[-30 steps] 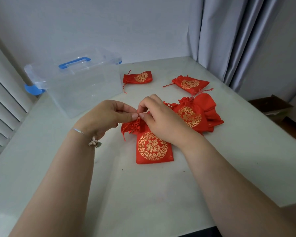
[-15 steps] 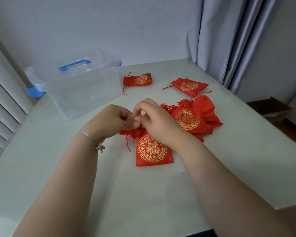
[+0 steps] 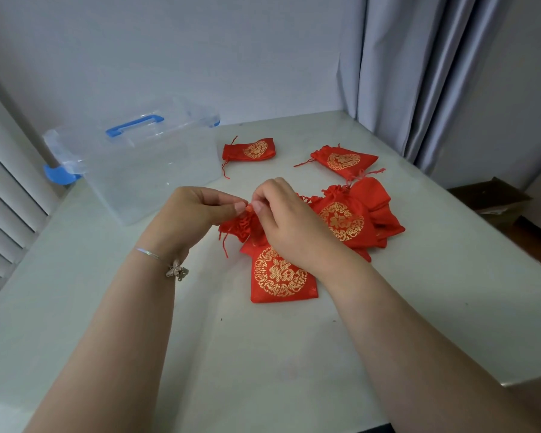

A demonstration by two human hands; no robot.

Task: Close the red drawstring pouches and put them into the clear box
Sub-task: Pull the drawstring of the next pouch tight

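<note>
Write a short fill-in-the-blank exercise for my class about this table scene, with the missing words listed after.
1. Both hands pinch the mouth of a red ____.
2. The clear box has a ____ handle.
3. A bracelet is on the ____ wrist.
4. The pouches' pattern is ____ in colour.

Missing words: pouch; blue; left; gold

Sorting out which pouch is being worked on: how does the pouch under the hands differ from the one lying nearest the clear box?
The near pouch has its gathered neck pinched by the left hand and the right hand; the far pouch lies untouched. The near pouch lies with its neck pointing away from the person; the far pouch lies sideways, neck toward the clear box. Both are red with a gold emblem.
</note>
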